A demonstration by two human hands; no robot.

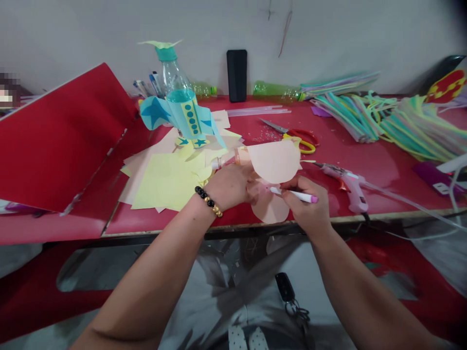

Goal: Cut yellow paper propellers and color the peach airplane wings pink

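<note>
- Two bare hands meet at the near edge of the red surface [332,151], over a pale peach paper piece with rounded lobes [276,161], one lobe raised, one lower and nearer the body.
- The right hand [309,200] has its fingers grasping a slim white marker with a pink end [305,196], tip aimed at the lower lobe; from where I stand I can't tell whether it touches.
- The left hand [233,185], wearing a bracelet of black and gold beads [209,201], lies against the peach piece's left side. Its fingers are mostly hidden, so I can't tell how firmly they hold.
- If that steadying is loose, the lobe could shift under the tip and leave a crooked line; pressing hard might crease the paper. The right hand's side could smear wet ink.
- A translucent pink glue gun [353,185] lies just right, nozzle towards the paper. If it is hot, a careless swing could burn knuckles.
- Behind, scissors with red and yellow handles [302,139] lie near the raised lobe; a snag there could tear it.
</note>
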